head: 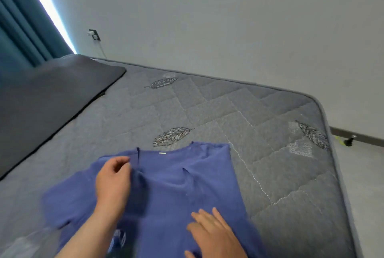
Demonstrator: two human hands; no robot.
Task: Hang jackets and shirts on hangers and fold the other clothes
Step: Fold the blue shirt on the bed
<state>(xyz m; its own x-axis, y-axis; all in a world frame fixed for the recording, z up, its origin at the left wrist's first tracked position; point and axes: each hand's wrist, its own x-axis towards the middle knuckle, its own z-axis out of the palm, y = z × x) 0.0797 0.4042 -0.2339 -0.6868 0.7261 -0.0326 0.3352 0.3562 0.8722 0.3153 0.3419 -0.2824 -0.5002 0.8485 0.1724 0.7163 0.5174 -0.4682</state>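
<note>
Mattress (249, 116) under hand-pressed blue shirt (172, 185)

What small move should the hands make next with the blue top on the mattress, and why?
Probably fold the left side inward: the left hand pinches the blue top near its neckline, the right hand lies flat on it, and that sleeve is spread out.

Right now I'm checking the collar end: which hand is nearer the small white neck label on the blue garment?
Left. The left hand pinches fabric just beside the white label; the right hand lies flat lower on the blue garment.
</note>
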